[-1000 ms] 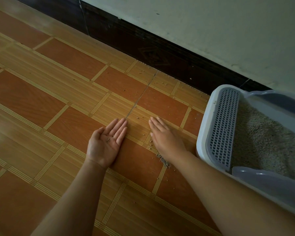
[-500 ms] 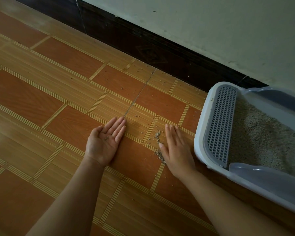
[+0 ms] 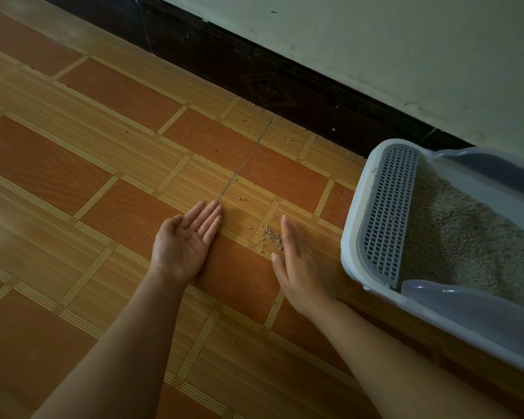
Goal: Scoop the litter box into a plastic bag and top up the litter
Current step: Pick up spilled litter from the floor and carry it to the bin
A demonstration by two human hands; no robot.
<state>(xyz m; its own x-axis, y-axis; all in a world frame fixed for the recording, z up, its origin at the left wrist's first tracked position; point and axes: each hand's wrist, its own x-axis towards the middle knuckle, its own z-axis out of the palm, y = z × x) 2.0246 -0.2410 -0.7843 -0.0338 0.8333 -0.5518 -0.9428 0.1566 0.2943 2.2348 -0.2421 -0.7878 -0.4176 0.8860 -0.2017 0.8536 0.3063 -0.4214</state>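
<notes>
Litter box [image 3: 350,237] by wall [image 3: 375,40]. L hand [image 3: 183,247] well left of box, palm up on floor [image 3: 103,176], fingers straight, few grains in it. R hand [image 3: 300,264] nearer box, fingers straight, beside spilled grains [image 3: 273,237].

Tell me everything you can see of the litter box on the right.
The litter box is a white plastic tray with rounded corners, standing flat on the tiled floor by the dark skirting board, partly cut off by the frame. A grey perforated grate spans one end; pale grainy litter fills the rest. Translucent bluish guards run along two sides. The right hand is close but apart.
</notes>
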